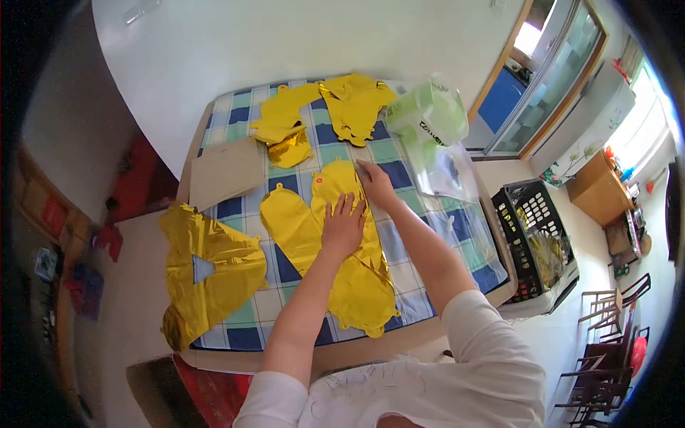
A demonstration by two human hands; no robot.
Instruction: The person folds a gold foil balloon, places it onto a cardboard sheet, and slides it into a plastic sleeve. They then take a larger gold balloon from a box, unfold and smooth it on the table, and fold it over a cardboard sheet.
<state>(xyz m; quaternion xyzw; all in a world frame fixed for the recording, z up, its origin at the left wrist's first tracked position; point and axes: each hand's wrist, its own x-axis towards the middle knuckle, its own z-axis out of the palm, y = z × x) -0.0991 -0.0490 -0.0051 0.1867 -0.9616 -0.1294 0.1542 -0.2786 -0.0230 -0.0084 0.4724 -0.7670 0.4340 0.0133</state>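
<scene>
A flat gold foil sheet point(358, 289) lies on the checked tablecloth in front of me, its shape with rounded lobes and small tabs. My left hand point(343, 227) rests on its middle with the fingers spread, palm down. At the sheet's upper right edge is my right hand point(375, 183), its fingers curled together against the foil edge; whatever they hold is too small to make out. To the left, another gold foil piece point(214, 267) with an opening in it hangs partly over the table edge. More gold foil pieces point(351, 110) lie at the far side.
A brown cardboard sheet point(227, 172) lies at the table's left. A green and white plastic package point(428, 114) stands at the far right, with clear plastic below it. On the floor to the right is a black crate point(531, 242). Chairs stand farther right.
</scene>
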